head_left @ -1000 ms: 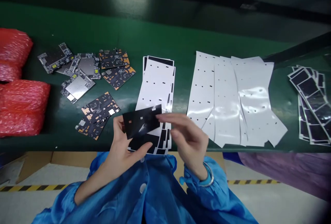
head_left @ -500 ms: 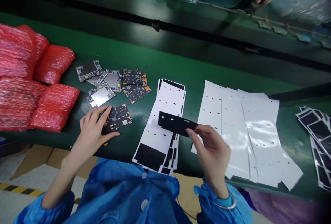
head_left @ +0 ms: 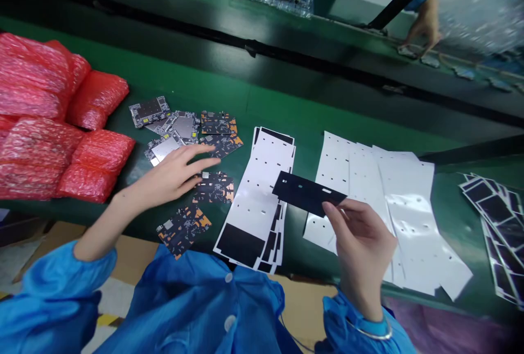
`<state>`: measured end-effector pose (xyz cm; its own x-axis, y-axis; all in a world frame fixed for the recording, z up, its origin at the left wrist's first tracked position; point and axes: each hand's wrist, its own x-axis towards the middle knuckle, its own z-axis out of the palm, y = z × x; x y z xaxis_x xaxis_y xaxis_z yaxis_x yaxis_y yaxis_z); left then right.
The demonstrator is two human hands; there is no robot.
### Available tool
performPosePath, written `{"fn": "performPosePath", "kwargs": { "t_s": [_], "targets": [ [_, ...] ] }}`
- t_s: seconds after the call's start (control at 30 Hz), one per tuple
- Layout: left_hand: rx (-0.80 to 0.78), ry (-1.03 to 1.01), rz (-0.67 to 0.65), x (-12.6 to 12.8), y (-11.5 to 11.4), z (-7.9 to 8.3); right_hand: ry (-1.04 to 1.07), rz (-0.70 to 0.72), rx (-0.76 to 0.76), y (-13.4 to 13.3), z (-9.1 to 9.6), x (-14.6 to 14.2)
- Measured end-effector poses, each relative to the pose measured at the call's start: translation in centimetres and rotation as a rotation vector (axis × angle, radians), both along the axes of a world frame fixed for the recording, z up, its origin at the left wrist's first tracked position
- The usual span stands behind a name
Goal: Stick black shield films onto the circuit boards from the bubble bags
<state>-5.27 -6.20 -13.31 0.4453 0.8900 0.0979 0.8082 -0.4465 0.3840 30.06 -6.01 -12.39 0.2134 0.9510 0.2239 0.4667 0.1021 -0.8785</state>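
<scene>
Boards (head_left: 215, 187) lie loose around my left grip (head_left: 174, 178), which is spread and holding nothing; one nearer me than that grip, at the bench (head_left: 270, 111) edge, could, I judge, be knocked off by a careless sweep; right of it, black film (head_left: 307, 193) is pinched by one end in my right grip (head_left: 362, 239); unsupported, its free end might bend; hidden are board parts behind my left grip and the film's underside; whether my left grip touches a board, I can't tell.
</scene>
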Motion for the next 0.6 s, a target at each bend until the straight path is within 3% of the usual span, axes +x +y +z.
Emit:
{"fn": "performPosePath", "kwargs": {
  "t_s": [0.07,0.1,0.3,0.5,0.6],
  "targets": [
    [-0.096,0.0,-0.195,-1.6,0.5,-0.2,0.033,-0.03,-0.045,-0.1,-0.1,0.4],
    [-0.137,0.018,-0.219,-2.1,0.5,-0.4,0.056,-0.027,-0.068,-0.1,-0.1,0.5],
    [-0.122,0.045,-0.013,-1.3,-0.8,-1.4,0.169,0.054,-0.094,0.2,-0.2,-0.3],
    [-0.13,-0.002,0.015,-0.9,-0.6,-2.3,0.212,0.153,-0.092,0.8,0.0,-1.4],
    [-0.086,-0.089,0.041,-0.7,-0.6,-1.9,0.233,0.166,-0.101,0.7,0.3,-1.6]
  ]
}}
